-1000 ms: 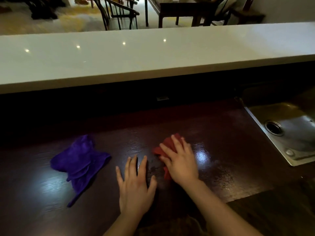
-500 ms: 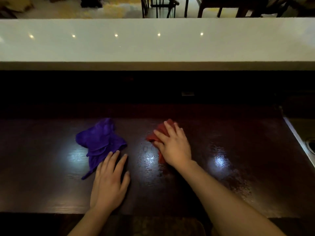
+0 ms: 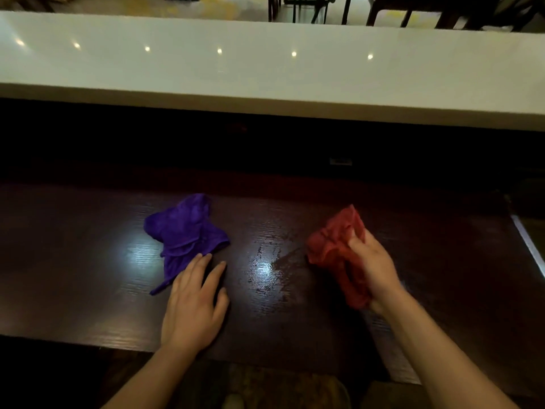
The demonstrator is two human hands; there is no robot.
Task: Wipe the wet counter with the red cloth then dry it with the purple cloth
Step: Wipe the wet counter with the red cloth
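The dark wooden counter (image 3: 88, 261) runs across the view, with a glossy wet streak (image 3: 268, 270) at its middle. My right hand (image 3: 374, 267) grips the crumpled red cloth (image 3: 333, 243) at the right of the streak, the cloth bunched and hanging from my fingers. The purple cloth (image 3: 185, 234) lies crumpled on the counter to the left. My left hand (image 3: 194, 302) rests flat on the counter with fingers spread, its fingertips touching the near edge of the purple cloth.
A raised white bar top (image 3: 265, 69) spans the back, with a dark recess beneath it. The metal edge of a sink (image 3: 528, 246) shows at the far right. Chair legs (image 3: 298, 8) stand beyond the bar.
My right hand has bunched up the red cloth and carried it to the right, off the wet streak. My left hand has stayed flat by the purple cloth. The view shifted left.
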